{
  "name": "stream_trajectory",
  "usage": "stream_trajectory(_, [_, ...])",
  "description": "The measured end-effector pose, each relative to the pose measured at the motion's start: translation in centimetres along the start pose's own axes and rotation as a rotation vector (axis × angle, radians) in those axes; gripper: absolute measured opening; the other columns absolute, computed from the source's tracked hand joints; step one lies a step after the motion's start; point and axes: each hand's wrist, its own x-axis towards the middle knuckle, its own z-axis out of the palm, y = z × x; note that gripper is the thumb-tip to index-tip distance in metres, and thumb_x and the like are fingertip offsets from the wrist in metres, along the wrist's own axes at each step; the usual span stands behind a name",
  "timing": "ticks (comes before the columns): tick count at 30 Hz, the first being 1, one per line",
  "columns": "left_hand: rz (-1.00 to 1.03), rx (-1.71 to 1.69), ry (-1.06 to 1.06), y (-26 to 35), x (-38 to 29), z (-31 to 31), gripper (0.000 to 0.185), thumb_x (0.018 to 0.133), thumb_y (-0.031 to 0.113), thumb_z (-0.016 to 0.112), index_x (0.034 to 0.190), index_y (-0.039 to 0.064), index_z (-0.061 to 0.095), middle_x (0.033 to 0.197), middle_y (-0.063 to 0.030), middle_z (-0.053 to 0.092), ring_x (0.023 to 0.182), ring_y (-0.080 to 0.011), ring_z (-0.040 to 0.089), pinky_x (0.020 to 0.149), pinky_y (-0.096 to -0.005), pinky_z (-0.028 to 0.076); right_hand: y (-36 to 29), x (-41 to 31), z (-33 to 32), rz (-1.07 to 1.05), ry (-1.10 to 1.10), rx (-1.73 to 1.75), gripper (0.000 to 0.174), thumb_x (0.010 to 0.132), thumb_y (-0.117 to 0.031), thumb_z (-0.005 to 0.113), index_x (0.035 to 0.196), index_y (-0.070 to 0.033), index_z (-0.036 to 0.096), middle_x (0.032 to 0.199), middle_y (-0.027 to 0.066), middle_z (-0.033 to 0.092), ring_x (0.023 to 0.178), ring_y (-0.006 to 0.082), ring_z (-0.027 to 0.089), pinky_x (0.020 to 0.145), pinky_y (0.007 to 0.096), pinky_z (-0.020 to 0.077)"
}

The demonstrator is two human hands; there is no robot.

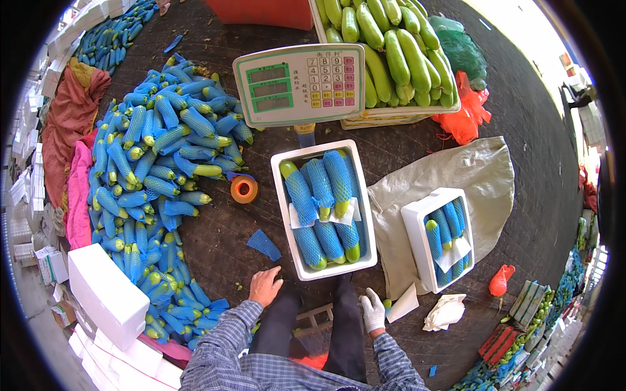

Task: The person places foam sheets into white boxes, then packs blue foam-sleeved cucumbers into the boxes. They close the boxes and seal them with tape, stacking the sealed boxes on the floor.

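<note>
My bare left hand (265, 286) is beside my left knee, its thumb apart from the fingers and nothing in it. On the other side, my right hand (373, 310) wears a white knit glove and hangs by my right knee, seemingly holding nothing. Close to that glove are a white paper sheet (404, 304) and the tip of a green gourd (388, 304). Before me a white foam box (371, 233) sits on the scale, whose display panel (299, 85) stands behind it. Light green gourds (302, 195) in blue foam netting fill the box in two rows, with white paper between the rows.
Netted gourds (161, 146) form a large heap at left, near an orange tape roll (244, 189). A second packed foam box (415, 244) rests on a pale woven sack (391, 205). Bare gourds (398, 58) fill a crate behind. An upturned white box (110, 293) stands lower left.
</note>
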Motion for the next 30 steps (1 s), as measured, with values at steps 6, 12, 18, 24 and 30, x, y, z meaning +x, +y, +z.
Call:
stream_trajectory(6, [-0.078,-0.075,-0.137,1.3,-3.2,0.7,0.049,0.103,0.035,0.074,0.146,0.012,0.068,0.124,-0.0136,0.080,0.118,-0.0357,0.074,0.105,-0.0532,0.055,-2.1,-2.6,1.8,-0.005,-0.088,0.067,0.055,0.110,-0.016,0.069,0.160,0.005,0.054,0.132,0.0129,0.074,0.101,0.0162,0.073,0.089,0.0305,0.0609])
stream_trajectory(12, [-0.156,-0.165,-0.080,1.3,-0.3,-1.5,0.047,0.104,0.038,0.072,0.143,0.012,0.070,0.127,-0.0153,0.080,0.121,-0.0367,0.074,0.105,-0.0515,0.057,-5.7,-1.2,0.7,-0.043,-0.098,0.009,0.054,0.111,-0.018,0.069,0.159,0.002,0.056,0.134,0.0119,0.075,0.101,0.0149,0.073,0.086,0.0293,0.0593])
stream_trajectory(18, [-0.174,-0.184,0.012,-0.4,1.2,-2.2,0.043,0.105,0.025,0.072,0.143,0.006,0.069,0.129,-0.0193,0.078,0.119,-0.0347,0.075,0.104,-0.0457,0.058,-8.3,1.9,-0.2,-0.119,0.036,0.030,0.057,0.112,-0.019,0.067,0.162,0.001,0.052,0.130,0.0088,0.074,0.099,0.0117,0.070,0.083,0.0257,0.0565])
stream_trajectory(24, [-0.468,-0.427,-0.064,1.7,-4.7,0.2,0.047,0.108,0.026,0.069,0.150,0.005,0.065,0.135,-0.0175,0.077,0.128,-0.0338,0.072,0.111,-0.0468,0.056,-20.0,9.1,3.7,-0.308,0.076,0.120,0.060,0.110,-0.016,0.067,0.164,0.001,0.049,0.134,0.0111,0.071,0.103,0.0149,0.071,0.087,0.0276,0.0582])
stream_trajectory(30, [-0.578,-0.760,0.079,3.5,-14.5,3.8,0.044,0.108,0.017,0.071,0.149,0.002,0.067,0.137,-0.0192,0.077,0.125,-0.0286,0.074,0.108,-0.0412,0.058,-25.3,13.0,5.9,-0.277,0.052,0.155,0.059,0.107,-0.014,0.068,0.161,0.004,0.051,0.135,0.0142,0.072,0.112,0.0187,0.074,0.096,0.0292,0.0602])
